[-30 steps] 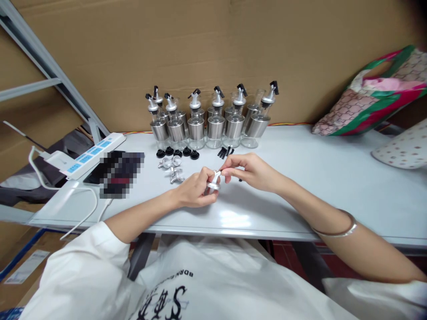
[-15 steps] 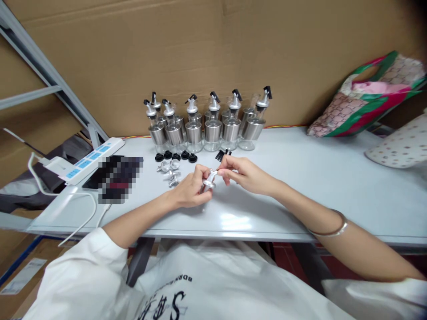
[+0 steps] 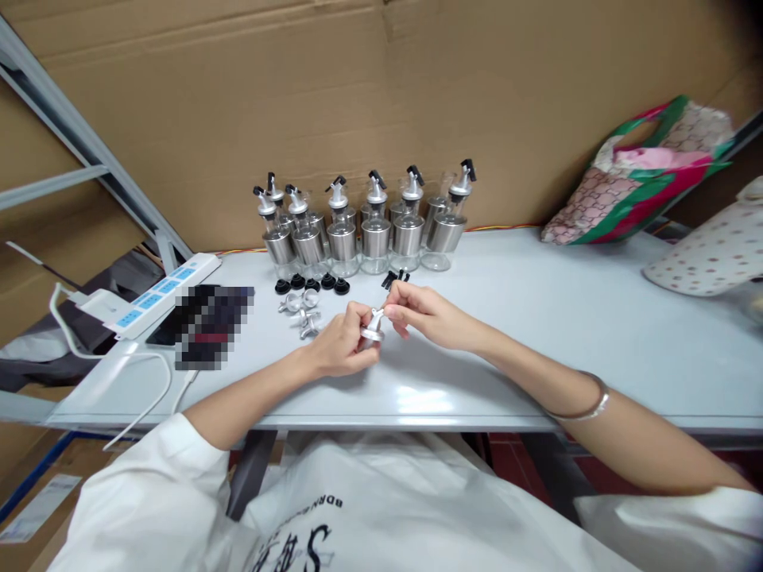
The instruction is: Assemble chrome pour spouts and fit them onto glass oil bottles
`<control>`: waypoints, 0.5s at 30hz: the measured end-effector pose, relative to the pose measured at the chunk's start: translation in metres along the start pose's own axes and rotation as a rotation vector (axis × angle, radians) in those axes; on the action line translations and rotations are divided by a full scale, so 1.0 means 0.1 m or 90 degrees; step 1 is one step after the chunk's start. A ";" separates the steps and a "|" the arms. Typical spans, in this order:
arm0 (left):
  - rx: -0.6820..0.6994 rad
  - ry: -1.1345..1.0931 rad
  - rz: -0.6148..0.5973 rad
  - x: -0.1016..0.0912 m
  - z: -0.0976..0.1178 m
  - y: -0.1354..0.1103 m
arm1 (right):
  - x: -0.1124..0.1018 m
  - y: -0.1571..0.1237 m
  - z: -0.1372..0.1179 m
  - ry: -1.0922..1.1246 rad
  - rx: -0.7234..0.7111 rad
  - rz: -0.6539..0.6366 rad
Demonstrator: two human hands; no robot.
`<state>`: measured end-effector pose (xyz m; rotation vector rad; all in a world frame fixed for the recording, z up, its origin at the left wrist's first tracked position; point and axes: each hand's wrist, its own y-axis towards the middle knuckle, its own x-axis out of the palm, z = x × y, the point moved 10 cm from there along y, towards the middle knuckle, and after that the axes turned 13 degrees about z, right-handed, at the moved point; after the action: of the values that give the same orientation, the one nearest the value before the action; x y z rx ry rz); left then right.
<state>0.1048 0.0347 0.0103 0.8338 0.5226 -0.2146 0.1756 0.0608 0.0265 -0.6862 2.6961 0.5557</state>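
My left hand [image 3: 342, 345] is closed round a small silver pourer cap [image 3: 373, 327] just above the grey table [image 3: 536, 349]. My right hand [image 3: 426, 314] pinches the cap's spout tip with thumb and forefinger; whether a small part sits between those fingers is hidden. Left of my hands lie a few loose silver caps [image 3: 301, 310], and behind them a row of black rubber stoppers [image 3: 310, 284]. Small black plastic pieces [image 3: 396, 277] lie just behind my right hand.
Several glass and steel dispenser bottles [image 3: 363, 230] stand in a row against the cardboard wall. A white power strip [image 3: 158, 292], a blurred dark object [image 3: 208, 316] and a white cable [image 3: 143, 381] sit at the left. A colourful bag [image 3: 637, 175] lies at the far right.
My hands have stayed together on the cap, with my right fingers shifting slightly at its spout. The view has tilted a little, so everything sits lower and further left.
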 end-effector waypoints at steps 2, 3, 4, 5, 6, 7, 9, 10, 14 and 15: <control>0.045 -0.018 0.027 -0.02 0.06 -0.01 | 0.03 -0.01 -0.03 0.070 0.000 -0.001; 0.067 -0.027 0.038 -0.03 0.10 -0.01 | 0.05 -0.02 -0.04 0.103 0.001 -0.005; 0.087 -0.032 0.049 -0.05 0.13 -0.02 | 0.06 -0.02 -0.04 0.131 0.005 -0.010; 0.103 -0.031 0.057 -0.06 0.15 -0.02 | 0.07 -0.03 -0.04 0.151 0.011 -0.013; 0.116 -0.023 0.061 -0.06 0.17 -0.02 | 0.08 -0.03 -0.03 0.164 0.016 -0.014; 0.128 -0.013 0.061 -0.07 0.18 -0.02 | 0.08 -0.02 -0.02 0.171 0.019 -0.011; 0.152 0.009 0.046 -0.05 0.22 -0.02 | 0.07 -0.02 -0.02 0.172 0.022 -0.004; 0.160 0.018 0.034 -0.04 0.23 -0.01 | 0.07 -0.02 -0.03 0.175 0.021 -0.001; 0.181 0.027 -0.001 0.00 0.27 0.01 | 0.09 -0.03 -0.11 0.224 0.021 0.001; 0.186 0.032 -0.004 0.00 0.28 0.03 | 0.10 -0.04 -0.13 0.227 0.018 0.005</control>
<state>0.1159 0.0157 0.0272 1.1243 0.5476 -0.2804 0.1665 0.0482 0.0336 -0.8374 3.0279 0.4291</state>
